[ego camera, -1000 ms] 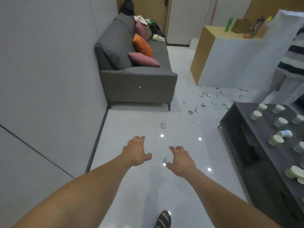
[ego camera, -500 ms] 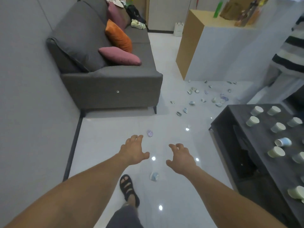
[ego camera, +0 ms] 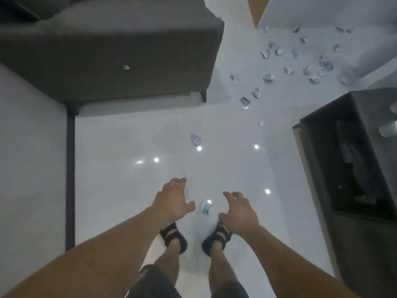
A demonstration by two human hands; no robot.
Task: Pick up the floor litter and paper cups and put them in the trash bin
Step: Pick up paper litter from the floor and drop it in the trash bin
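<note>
Head view, looking straight down: both arms reach forward over the glossy white floor [ego camera: 120, 190]. The left hand [ego camera: 171, 203] is spread wide, palm down, with its fingers loosely bent and the thumb out to the side. It holds nothing. The right hand [ego camera: 239, 211] is just as open, with its fingers splayed and slightly curled, and it too holds nothing.

Between the two hands lies a small crushed blue-and-white paper cup [ego camera: 206, 207], on the floor just ahead of the toes of the dark sandals [ego camera: 174, 237]. Neither hand touches the cup, and its print is too blurred to read. A crumpled purple scrap [ego camera: 195, 139] sits farther ahead, well apart from the hands.

Beyond the scrap, towards the upper right, scattered litter [ego camera: 268, 78] is strewn across the floor, mostly squashed pale cups and bits of paper. This litter lies between the grey sofa [ego camera: 129, 50] and the dark desk [ego camera: 354, 158]. At the desk's right edge a pale cup [ego camera: 387, 130] shows, only partly in view. A wooden cabinet corner [ego camera: 256, 9] pokes in at the top.
</note>
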